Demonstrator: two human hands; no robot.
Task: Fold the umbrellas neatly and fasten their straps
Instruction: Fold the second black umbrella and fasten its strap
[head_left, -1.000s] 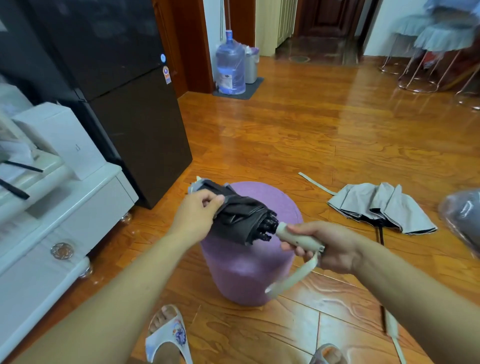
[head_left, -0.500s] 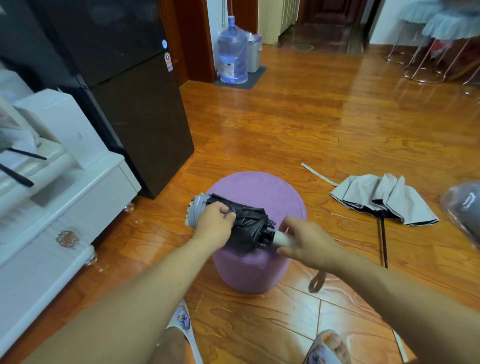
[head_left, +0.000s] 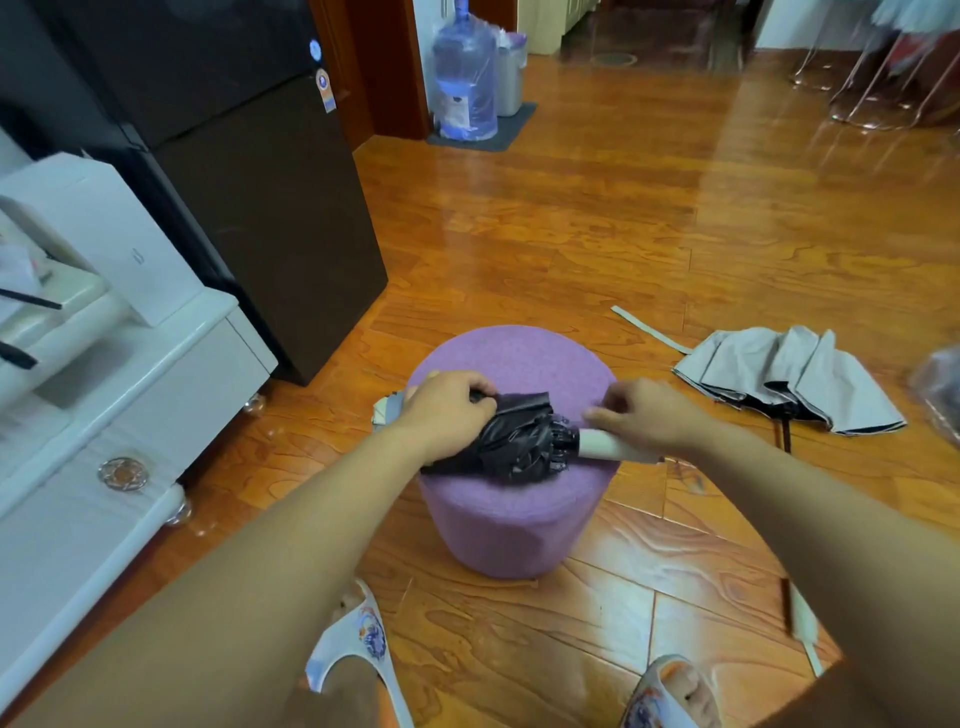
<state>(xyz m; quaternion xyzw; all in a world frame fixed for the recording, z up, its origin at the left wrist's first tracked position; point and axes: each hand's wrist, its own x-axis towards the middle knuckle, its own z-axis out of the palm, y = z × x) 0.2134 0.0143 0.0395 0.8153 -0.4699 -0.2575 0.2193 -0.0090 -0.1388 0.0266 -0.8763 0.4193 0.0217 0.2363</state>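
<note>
Black umbrella (head_left: 524, 441) lies across purple stool (head_left: 514, 358); left hand (head_left: 447, 410) fingers grip its canopy, right hand (head_left: 644, 415) fingers grip the pale handle (head_left: 597, 446); grey umbrella (head_left: 789, 379) unfolded on floor

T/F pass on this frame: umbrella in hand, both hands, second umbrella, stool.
1. The black umbrella lies on the purple stool. True.
2. The left hand grips its canopy. True.
3. The right hand hangs free of the umbrella. False: it is on the pale grip.
4. The grey umbrella on the floor is rolled and strapped. False: its canopy lies loose and spread.
5. A water jug stands at the far doorway. True.
</note>
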